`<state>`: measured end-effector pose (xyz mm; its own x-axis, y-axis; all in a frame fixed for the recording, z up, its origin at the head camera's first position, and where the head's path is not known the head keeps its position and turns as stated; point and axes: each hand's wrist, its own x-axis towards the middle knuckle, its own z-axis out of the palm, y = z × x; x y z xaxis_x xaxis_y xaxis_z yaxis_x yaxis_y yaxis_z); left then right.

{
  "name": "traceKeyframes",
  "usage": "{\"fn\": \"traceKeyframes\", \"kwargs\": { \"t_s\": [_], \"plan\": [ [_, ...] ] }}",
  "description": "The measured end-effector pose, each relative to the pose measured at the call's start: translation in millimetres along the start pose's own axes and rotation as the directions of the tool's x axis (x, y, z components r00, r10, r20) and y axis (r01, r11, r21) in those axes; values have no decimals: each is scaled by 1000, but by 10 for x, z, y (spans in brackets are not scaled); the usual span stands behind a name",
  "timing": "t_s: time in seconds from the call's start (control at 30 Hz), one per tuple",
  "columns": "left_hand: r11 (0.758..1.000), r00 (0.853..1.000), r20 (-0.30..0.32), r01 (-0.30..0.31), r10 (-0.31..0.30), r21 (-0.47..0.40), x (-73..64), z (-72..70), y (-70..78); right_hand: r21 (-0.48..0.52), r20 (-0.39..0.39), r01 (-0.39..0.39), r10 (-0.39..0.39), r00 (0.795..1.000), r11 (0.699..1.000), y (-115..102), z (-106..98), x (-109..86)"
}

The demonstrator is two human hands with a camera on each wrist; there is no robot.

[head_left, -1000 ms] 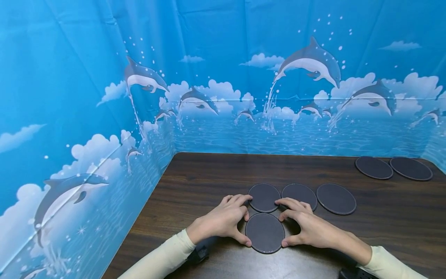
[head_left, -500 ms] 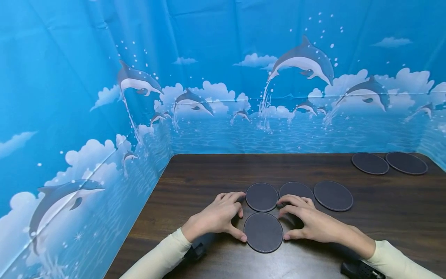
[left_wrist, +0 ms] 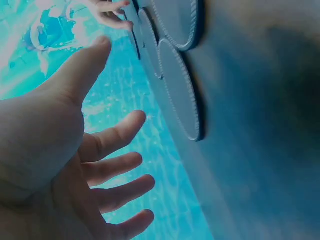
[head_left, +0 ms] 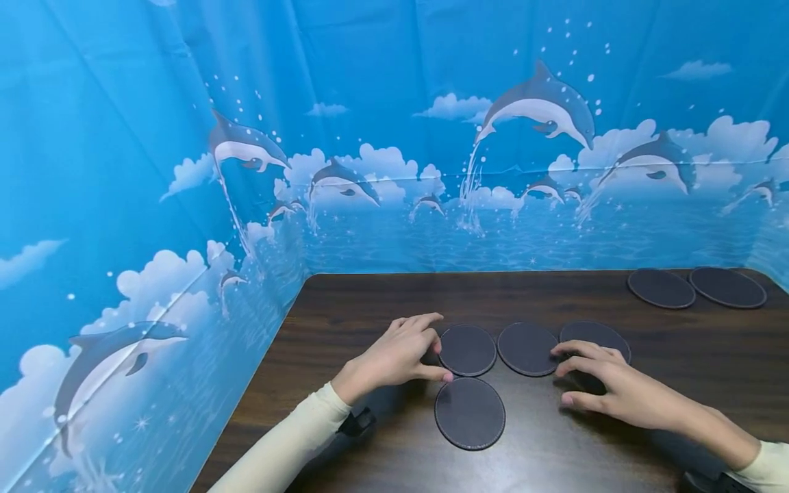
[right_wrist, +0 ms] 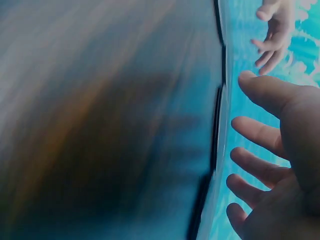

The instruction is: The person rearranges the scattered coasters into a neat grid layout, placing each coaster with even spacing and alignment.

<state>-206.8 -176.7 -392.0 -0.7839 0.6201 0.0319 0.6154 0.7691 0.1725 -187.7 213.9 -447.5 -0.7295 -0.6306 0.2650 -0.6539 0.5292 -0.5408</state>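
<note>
Round dark coasters with stitched rims lie on the dark wooden table. The nearest coaster sits just in front of the left coaster of a row of three. To that one's right are the middle coaster and the right coaster. My left hand, fingers spread and holding nothing, hovers at the left side of the left and nearest coasters. My right hand is over the front of the right coaster, partly hiding it, its fingers relaxed and nothing in its grasp. The left wrist view shows the left palm apart from the coasters.
Two more coasters, one beside another, lie at the table's far right corner. A blue dolphin-print curtain hangs along the table's back and left edges. Each wrist wears a dark strap device.
Both hands have come away from the nearest coaster. The right hand has moved right, to the right coaster, uncovering the middle one. The left hand has shifted slightly farther back.
</note>
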Motion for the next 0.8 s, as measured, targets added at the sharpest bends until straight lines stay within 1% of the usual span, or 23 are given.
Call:
{"fn": "traceKeyframes", "kwargs": {
  "t_s": [0.13,0.23,0.37,0.5,0.63,0.73,0.8],
  "plan": [
    [999,999,-26,-37,37,28,202,-95,32,-4,-56,-38,38,998,999,130,-147,-133],
    [997,998,-23,-53,54,55,310,-109,73,-22,-86,-47,45,995,999,224,-180,-208],
    [993,999,-5,-51,51,102,376,-93,120,-75,-117,-34,25,993,997,349,-204,-260],
    [988,998,-6,-59,61,139,437,-78,138,-105,-153,-39,23,988,994,470,-281,-312],
    [982,997,-3,-70,72,176,543,-77,159,-99,-163,-96,78,983,990,594,-404,-371],
    [973,996,0,-85,87,215,650,-96,214,-127,-180,-144,120,976,981,704,-494,-415],
    [965,994,-2,-102,105,241,732,-123,271,-159,-206,-170,136,969,972,787,-546,-452]
  ]
}}
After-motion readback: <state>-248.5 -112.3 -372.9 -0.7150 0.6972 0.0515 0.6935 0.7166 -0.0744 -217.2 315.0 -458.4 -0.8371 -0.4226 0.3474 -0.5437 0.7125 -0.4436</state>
